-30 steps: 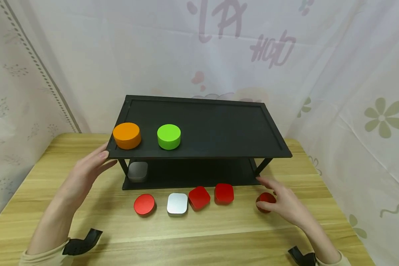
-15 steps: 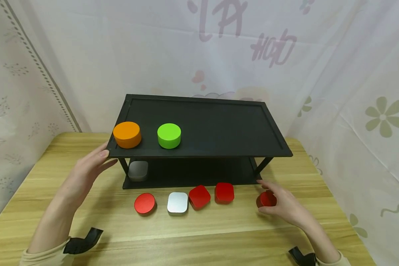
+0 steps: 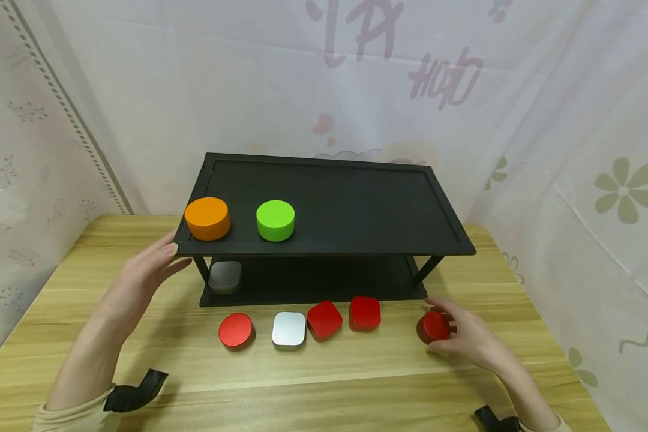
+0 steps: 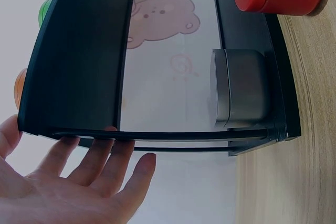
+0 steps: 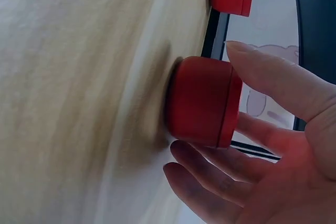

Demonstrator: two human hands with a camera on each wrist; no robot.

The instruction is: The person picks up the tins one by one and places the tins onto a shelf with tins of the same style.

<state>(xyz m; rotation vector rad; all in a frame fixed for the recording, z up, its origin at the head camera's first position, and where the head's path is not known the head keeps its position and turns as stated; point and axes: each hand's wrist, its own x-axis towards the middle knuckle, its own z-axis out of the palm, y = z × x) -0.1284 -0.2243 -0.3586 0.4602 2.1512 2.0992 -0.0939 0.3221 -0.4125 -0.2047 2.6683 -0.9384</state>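
Loosely, half open, the right hand curved around a round red container in front of the black shelf's right end; whether they touched could not be told. The left hand lightly pinched the shelf's left front corner, thumb on the upper edge. Towards the shelf's left end, an orange container and a green container stood on top, a grey container below.
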